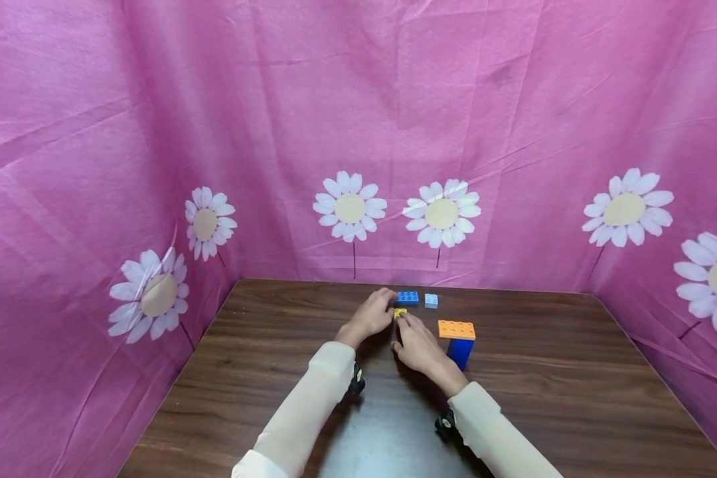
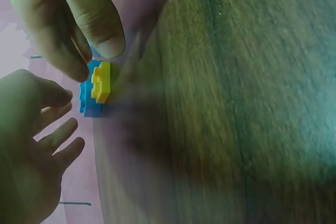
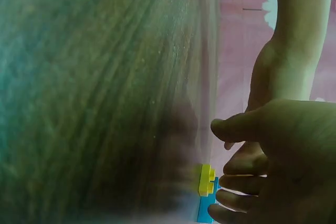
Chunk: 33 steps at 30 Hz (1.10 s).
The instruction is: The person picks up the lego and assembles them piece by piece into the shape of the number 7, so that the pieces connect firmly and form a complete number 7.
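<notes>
A small yellow brick (image 1: 399, 312) (image 2: 102, 83) (image 3: 205, 180) stands on the table in front of a longer blue brick (image 1: 407, 298) (image 2: 90, 95) (image 3: 206, 211), both between my hands. My left hand (image 1: 375, 312) (image 2: 31, 145) hovers at the left of the two bricks, its fingers loosely spread and nothing in its grasp. At the right, my right hand (image 1: 421, 344) (image 3: 283, 156) has its relaxed fingers close above the yellow brick. Thumb and fingers do not grip it; whether a fingertip touches it I cannot tell.
A light blue brick (image 1: 431, 301) lies right of the blue one. Closer to me, right of my right hand, stands an orange brick (image 1: 457, 330) on top of a dark blue stack (image 1: 461, 354). A pink flowered cloth (image 1: 394, 133) hangs behind the wooden table (image 1: 544, 372).
</notes>
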{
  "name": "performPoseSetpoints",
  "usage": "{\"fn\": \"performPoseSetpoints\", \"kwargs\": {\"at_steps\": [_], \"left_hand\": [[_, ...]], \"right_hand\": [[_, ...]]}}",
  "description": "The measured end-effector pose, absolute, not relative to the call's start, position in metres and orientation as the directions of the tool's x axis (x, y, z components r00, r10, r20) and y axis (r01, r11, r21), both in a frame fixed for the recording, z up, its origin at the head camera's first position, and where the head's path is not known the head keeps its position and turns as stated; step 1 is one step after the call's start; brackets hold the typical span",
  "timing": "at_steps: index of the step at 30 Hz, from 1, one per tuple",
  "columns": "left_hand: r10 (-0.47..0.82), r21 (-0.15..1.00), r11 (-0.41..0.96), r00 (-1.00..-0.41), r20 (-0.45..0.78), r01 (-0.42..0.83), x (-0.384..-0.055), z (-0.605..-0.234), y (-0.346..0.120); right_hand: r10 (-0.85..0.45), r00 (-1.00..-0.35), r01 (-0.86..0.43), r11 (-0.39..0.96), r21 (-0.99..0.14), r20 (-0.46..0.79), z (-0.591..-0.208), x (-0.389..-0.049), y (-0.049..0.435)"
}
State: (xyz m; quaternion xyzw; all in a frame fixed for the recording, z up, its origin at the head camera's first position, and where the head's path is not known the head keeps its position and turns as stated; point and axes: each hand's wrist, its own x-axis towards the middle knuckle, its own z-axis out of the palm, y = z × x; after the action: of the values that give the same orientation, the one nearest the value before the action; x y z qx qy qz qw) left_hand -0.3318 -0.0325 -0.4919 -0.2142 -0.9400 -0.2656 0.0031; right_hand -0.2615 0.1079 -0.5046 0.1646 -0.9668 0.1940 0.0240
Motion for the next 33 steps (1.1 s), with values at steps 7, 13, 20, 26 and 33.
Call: {"fn": "performPoseSetpoints", "kwargs": {"at_steps": [7,13,20,26,33], "left_hand": [[0.456,0.419,0.8,-0.889,0.039,0.429,-0.33,-0.495,-0.028],[0.429,0.362,0.831,-0.901,0.065,0.422,-0.33,-0.496,-0.028],[0.389,0.294,0.861,-0.91,0.142,0.414,-0.332,-0.502,-0.035],[0.38,0.335,0.851,-0.914,0.14,0.405,-0.332,-0.507,-0.044],[0.35,0.4,0.838,-0.928,0.13,0.371,-0.331,-0.51,-0.045]], "right_hand": [[-0.328,-0.941,-0.336,0.869,-0.364,0.084,-0.507,-0.261,0.108],[-0.313,-0.941,-0.339,0.875,-0.346,0.128,-0.503,-0.265,0.109],[-0.336,-0.941,-0.33,0.881,-0.34,0.043,-0.502,-0.269,0.112],[-0.332,-0.942,-0.329,0.879,-0.344,0.051,-0.502,-0.269,0.115],[-0.291,-0.945,-0.325,0.88,-0.347,0.148,-0.503,-0.272,0.117]]}}
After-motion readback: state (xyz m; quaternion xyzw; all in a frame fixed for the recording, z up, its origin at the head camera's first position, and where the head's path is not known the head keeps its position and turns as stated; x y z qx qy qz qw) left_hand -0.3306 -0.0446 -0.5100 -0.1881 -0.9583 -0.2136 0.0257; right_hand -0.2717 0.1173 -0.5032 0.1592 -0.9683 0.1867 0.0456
